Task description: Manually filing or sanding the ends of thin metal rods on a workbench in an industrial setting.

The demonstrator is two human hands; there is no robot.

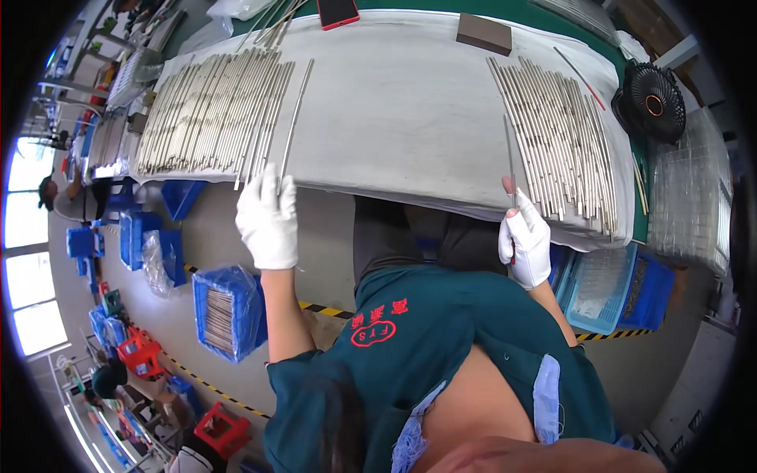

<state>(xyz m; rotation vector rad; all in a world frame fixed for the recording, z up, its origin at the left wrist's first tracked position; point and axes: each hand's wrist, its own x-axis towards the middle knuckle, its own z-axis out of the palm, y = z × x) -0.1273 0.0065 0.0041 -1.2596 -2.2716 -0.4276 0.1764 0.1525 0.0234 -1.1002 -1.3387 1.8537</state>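
Observation:
My left hand [268,219], in a white glove, is at the table's near edge with its fingers closed on the lower end of a thin metal rod [298,110]. The rod points away from me, just right of a wide row of similar rods [213,114]. My right hand [527,240] wears a white glove with bare fingertips showing. It grips a slim, dark tool like a needle file [509,150], its tip pointing away from me; a bit of red shows below the fingers. Right beside it lies a second row of metal rods [560,142].
A brown block [484,34] and a red-edged phone [338,13] lie at the far side. A red-handled thin tool [579,77] and a black fan [653,102] are at the right. Blue bins [227,311] stand on the floor; other people are at the left.

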